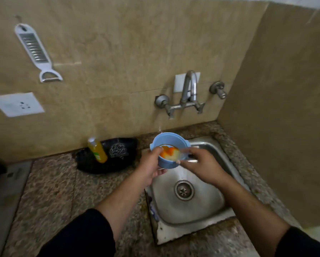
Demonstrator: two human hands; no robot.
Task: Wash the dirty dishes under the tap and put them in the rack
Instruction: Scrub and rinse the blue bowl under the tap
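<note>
The blue bowl [167, 140] is gripped at its near rim by the left hand [151, 164], thumb over the edge and fingers curled beneath; it is held tilted towards the person, above the back left corner of the sink [192, 229]. The right hand [201, 164] is closed on something orange and yellow at the bowl's mouth, most likely a sponge [167, 153], though blur prevents certainty; a short metal piece [191, 161] beside its fingers cannot be identified. The step in hand is judged to be scrubbing; it would be done well if the bowl were kept firmly braced and turned a little at a time, so that the inside and rim are wiped all round, and then carried under the tap [189, 86], further back and to the right; whether water is running cannot be told. On the worktop [50, 182] just left of the sink, a yellow bottle [97, 150] and a scourer [118, 150] lie on a black tray [88, 164]; no rack is seen.
</note>
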